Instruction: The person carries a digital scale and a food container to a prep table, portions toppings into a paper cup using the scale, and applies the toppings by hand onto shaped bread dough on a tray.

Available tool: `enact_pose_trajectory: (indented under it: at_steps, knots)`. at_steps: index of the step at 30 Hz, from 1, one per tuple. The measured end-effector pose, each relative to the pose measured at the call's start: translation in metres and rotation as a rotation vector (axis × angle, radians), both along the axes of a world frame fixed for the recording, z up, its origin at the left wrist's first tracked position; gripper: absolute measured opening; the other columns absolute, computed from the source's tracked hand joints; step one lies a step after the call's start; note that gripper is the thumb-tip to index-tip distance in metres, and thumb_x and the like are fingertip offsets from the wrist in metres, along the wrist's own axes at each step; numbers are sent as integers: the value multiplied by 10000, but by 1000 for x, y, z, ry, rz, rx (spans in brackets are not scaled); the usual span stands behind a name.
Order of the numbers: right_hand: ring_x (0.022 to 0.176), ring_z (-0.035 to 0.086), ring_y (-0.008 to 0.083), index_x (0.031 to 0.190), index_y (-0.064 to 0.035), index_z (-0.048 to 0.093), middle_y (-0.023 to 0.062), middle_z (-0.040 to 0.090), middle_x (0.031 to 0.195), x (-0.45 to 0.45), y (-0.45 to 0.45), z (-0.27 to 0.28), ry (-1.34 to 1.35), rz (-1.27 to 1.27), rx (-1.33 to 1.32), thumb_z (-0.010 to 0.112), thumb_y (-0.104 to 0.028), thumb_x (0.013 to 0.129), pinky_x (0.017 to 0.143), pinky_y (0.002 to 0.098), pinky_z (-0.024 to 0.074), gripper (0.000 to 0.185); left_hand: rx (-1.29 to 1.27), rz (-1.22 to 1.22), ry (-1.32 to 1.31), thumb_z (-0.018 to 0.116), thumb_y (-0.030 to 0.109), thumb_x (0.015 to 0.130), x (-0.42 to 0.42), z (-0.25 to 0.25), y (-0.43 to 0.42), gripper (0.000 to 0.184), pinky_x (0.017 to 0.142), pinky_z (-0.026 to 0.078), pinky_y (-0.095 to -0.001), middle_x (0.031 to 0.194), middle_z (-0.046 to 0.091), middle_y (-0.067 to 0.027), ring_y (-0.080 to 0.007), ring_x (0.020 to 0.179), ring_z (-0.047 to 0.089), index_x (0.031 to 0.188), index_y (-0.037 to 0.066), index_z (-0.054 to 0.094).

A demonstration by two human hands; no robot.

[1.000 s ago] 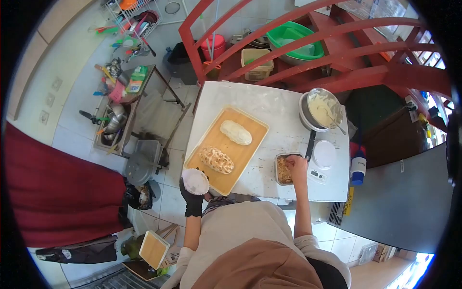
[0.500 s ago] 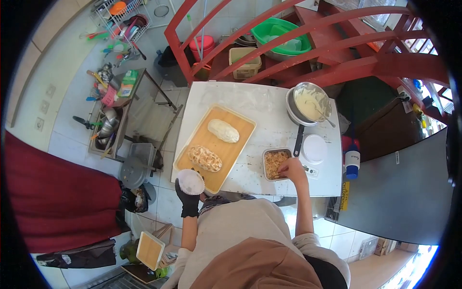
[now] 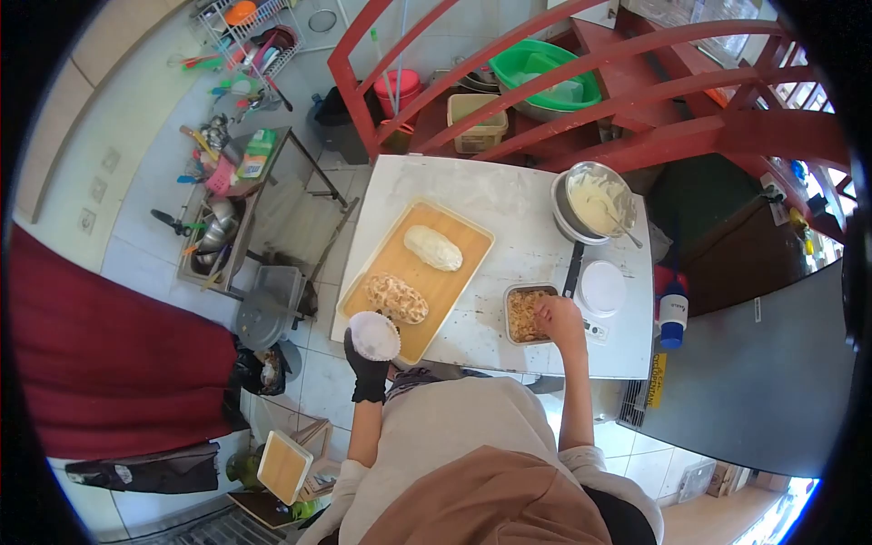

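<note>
My left hand, in a black glove, holds a white fluted paper cup by the front left corner of the table. Beside it lies a wooden tray with a pale rim. On that tray rest a smooth cream-coated oval loaf and another oval loaf covered in brown flakes. My bare right hand is over a rectangular metal tin of brown crumbly flakes. Its fingers are curled together at the tin's right side; what they pinch is hidden.
A metal bowl of cream with a spoon stands at the table's back right. Near the tin are a white round-topped scale and a dark-handled tool. A red railing runs behind the white table.
My right hand's fingers have drawn up out of the flakes and curled in. The whole view has shifted slightly. My left hand still holds the paper cup.
</note>
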State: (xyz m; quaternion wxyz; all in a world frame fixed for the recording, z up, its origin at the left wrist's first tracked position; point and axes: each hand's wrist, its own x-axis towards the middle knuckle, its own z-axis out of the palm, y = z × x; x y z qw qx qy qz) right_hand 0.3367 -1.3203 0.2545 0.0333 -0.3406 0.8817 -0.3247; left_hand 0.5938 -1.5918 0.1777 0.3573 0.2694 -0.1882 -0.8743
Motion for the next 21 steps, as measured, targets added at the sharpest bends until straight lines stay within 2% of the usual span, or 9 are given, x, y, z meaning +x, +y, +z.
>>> enact_pose_trajectory:
  at_steps: [4, 7, 10, 11, 13, 14, 16, 19, 21]
  knots:
    - [574, 605, 235, 677, -39, 623, 97, 594, 608, -3, -2, -19, 75, 17, 0, 633, 28, 585, 548, 321, 484, 114, -77, -3, -25, 345, 430, 894, 10, -4, -2, 478, 908, 428, -446, 1147, 524, -111, -264, 1067, 503, 1181, 68, 465]
    - [574, 604, 252, 685, -21, 631, 120, 604, 628, -3, -5, -23, 96, -6, 119, 597, 44, 603, 556, 324, 488, 109, 22, 4, 42, 343, 410, 898, 16, 5, -3, 466, 904, 432, -449, 1158, 520, -119, -268, 1074, 502, 1189, 65, 459]
    - [588, 615, 252, 710, -4, 634, 139, 622, 675, -5, -2, -15, -88, -10, 143, 594, 47, 616, 563, 313, 490, 114, -70, 58, 26, 326, 337, 916, 36, -6, -4, 427, 908, 427, -459, 1177, 506, -139, -285, 1090, 492, 1198, 39, 442]
    - [594, 621, 245, 716, -2, 634, 141, 627, 682, -7, -2, -8, -174, 12, 49, 601, 44, 619, 562, 306, 489, 112, -61, 54, 26, 326, 337, 916, 40, -9, -2, 427, 908, 427, -459, 1177, 506, -139, -285, 1090, 492, 1198, 39, 442]
    - [601, 627, 238, 722, 0, 635, 143, 631, 688, -10, 2, -4, -261, 28, -40, 608, 40, 622, 561, 299, 488, 111, -289, 103, -178, 333, 330, 913, 46, -14, -1, 427, 909, 426, -460, 1177, 506, -137, -284, 1088, 492, 1194, 28, 442]
    - [601, 630, 232, 727, 0, 635, 137, 630, 671, -11, 4, -4, -268, 15, -93, 617, 37, 622, 562, 292, 488, 114, -147, 110, -86, 415, 366, 860, 47, -15, -4, 433, 924, 394, -496, 1171, 507, -139, -319, 1070, 487, 1150, 51, 480]
    - [602, 633, 226, 732, -1, 636, 132, 628, 654, -12, 5, -2, -271, 8, -145, 625, 35, 621, 564, 285, 488, 117, -90, 123, -64, 414, 364, 860, 48, -17, -3, 431, 921, 398, -494, 1165, 509, -136, -316, 1069, 487, 1148, 51, 480]
    - [599, 632, 222, 733, -6, 633, 124, 628, 646, -1, 8, 5, -151, 30, -28, 645, 28, 609, 567, 286, 491, 129, -38, 134, -24, 410, 361, 862, 44, -14, 0, 425, 912, 405, -495, 1154, 515, -132, -312, 1067, 490, 1148, 55, 480]
    - [610, 634, 214, 724, -11, 628, 121, 633, 668, 5, 6, 3, -141, 21, 249, 656, 32, 601, 567, 285, 494, 133, -43, 126, -5, 408, 359, 863, 41, -5, 5, 421, 906, 409, -498, 1148, 519, -131, -311, 1066, 491, 1149, 58, 481]
